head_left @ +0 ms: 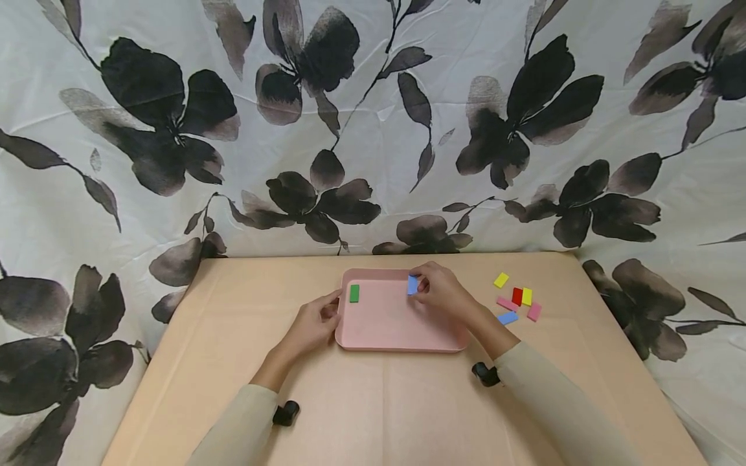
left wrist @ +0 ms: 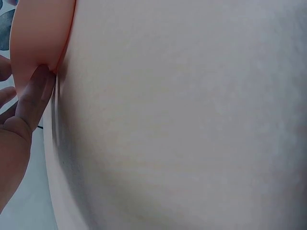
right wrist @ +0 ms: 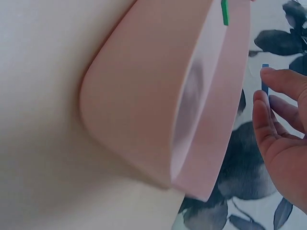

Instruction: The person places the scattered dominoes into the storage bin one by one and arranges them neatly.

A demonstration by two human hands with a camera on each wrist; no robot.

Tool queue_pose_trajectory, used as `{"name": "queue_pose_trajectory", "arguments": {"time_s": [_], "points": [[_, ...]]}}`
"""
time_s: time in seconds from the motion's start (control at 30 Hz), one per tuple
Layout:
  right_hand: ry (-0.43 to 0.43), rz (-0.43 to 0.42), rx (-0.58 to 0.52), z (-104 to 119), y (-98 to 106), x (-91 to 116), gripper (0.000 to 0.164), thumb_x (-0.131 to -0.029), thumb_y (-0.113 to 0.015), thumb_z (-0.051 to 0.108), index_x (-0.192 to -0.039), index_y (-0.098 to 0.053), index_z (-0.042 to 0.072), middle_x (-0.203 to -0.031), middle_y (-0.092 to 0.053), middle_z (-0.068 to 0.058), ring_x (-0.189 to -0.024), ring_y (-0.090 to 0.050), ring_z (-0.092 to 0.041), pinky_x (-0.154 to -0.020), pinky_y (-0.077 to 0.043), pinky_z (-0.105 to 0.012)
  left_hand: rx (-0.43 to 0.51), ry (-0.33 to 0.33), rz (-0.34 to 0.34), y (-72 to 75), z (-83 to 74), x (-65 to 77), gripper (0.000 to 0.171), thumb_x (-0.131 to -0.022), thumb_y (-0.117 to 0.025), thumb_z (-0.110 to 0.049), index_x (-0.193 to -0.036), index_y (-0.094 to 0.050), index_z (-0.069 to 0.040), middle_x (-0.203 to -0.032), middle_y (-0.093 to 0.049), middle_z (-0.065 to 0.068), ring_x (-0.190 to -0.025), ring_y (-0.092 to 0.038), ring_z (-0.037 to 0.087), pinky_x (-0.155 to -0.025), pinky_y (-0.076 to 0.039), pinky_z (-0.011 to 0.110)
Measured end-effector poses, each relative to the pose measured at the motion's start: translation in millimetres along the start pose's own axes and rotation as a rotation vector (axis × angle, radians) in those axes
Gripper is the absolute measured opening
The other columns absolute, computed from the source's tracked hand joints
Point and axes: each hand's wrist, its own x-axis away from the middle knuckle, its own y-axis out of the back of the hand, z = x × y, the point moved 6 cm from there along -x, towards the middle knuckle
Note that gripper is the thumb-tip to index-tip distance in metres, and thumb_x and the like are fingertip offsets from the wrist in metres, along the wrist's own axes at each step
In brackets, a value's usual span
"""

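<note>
A shallow pink tray lies on the table. Inside it, near the left end, is a small green block, whose tip also shows in the right wrist view. My left hand holds the tray at its left side; in the left wrist view a fingertip presses against the outer wall. Over the right half of the tray, my right hand pinches a small blue block between thumb and fingers. The right wrist view shows that blue block edge-on, raised above the tray's rim.
Right of the tray lie several loose blocks: two yellow, including a separate yellow block, a red block, two pink, including a pink block, and another blue block. Behind the table hangs a floral cloth.
</note>
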Motion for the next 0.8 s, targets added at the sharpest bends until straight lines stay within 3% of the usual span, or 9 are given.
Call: {"name": "queue_pose_trajectory", "arguments": {"time_s": [0.13,0.3,0.57,0.8], "points": [[0.008,0.036,0.03,7.1,-11.4,-9.1,0.049,-0.081,-0.085,0.012,-0.127,-0.071,0.003,-0.105,-0.064,-0.006,-0.086,-0.06,-0.012,-0.076,-0.048,-0.026,0.0,-0.002,0.005,-0.1,-0.2,0.4,0.06,-0.094,-0.066,-0.002,-0.151,-0.052,-0.006,-0.13,-0.069,0.016,-0.092,-0.064,0.018,-0.069,-0.051,0.021],[0.005,0.085,-0.047,14.7,-22.9,-22.3,0.047,-0.083,-0.084,0.01,-0.126,-0.07,-0.001,-0.1,-0.062,-0.006,-0.086,-0.058,-0.013,-0.074,-0.049,-0.023,0.003,-0.011,0.011,0.3,-1.9,-0.4,0.06,-0.094,-0.066,-0.001,-0.152,-0.052,-0.006,-0.13,-0.068,0.017,-0.092,-0.065,0.019,-0.069,-0.052,0.021],[0.028,0.087,-0.08,20.8,-44.4,-41.7,0.046,-0.082,-0.088,0.014,-0.122,-0.071,0.0,-0.097,-0.062,-0.007,-0.085,-0.059,-0.014,-0.077,-0.051,-0.026,0.006,-0.028,0.015,-0.1,-1.2,-4.2,0.06,-0.094,-0.066,0.0,-0.152,-0.051,-0.006,-0.13,-0.068,0.016,-0.09,-0.065,0.018,-0.066,-0.052,0.021],[0.01,0.149,-0.142,21.9,-72.7,-55.0,0.042,-0.084,-0.084,0.009,-0.123,-0.072,0.004,-0.089,-0.061,-0.003,-0.074,-0.051,-0.011,-0.064,-0.043,-0.02,0.015,-0.019,0.005,0.4,0.5,-2.5,0.06,-0.094,-0.067,-0.002,-0.151,-0.052,-0.006,-0.129,-0.069,0.016,-0.092,-0.066,0.019,-0.068,-0.052,0.021]]}}
